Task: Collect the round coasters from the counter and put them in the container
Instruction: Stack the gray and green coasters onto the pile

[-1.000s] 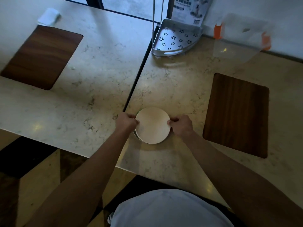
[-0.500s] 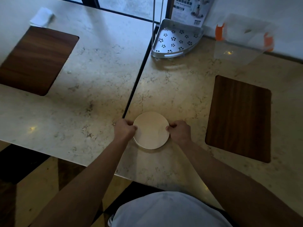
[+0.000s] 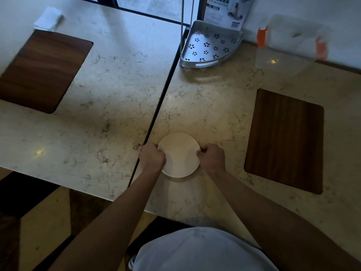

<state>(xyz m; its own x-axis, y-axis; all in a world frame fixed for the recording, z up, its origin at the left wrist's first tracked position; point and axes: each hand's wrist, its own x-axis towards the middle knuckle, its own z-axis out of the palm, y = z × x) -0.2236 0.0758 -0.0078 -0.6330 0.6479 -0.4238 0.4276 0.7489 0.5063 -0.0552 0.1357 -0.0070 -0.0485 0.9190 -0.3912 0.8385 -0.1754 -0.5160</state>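
Note:
A stack of round cream coasters (image 3: pixel 178 153) lies on the marble counter (image 3: pixel 205 106) just right of the dark seam between the two slabs. My left hand (image 3: pixel 152 156) grips the stack's left edge with curled fingers. My right hand (image 3: pixel 212 157) grips its right edge the same way. Only the top coaster's face shows; the ones beneath are mostly hidden. A clear plastic container (image 3: pixel 289 45) with orange clips stands at the far right of the counter, against the wall, well away from both hands.
A dark wooden mat (image 3: pixel 283 139) lies right of the stack, another wooden mat (image 3: pixel 43 71) at far left. A metal corner shelf (image 3: pixel 209 47) with flower cut-outs sits at the back, a printed box behind it. A white folded cloth (image 3: pixel 48 18) lies at the far left.
Both hands have kept their hold on the stack's edges. The tilted top coaster has settled flat and square on the stack. The view has shifted slightly.

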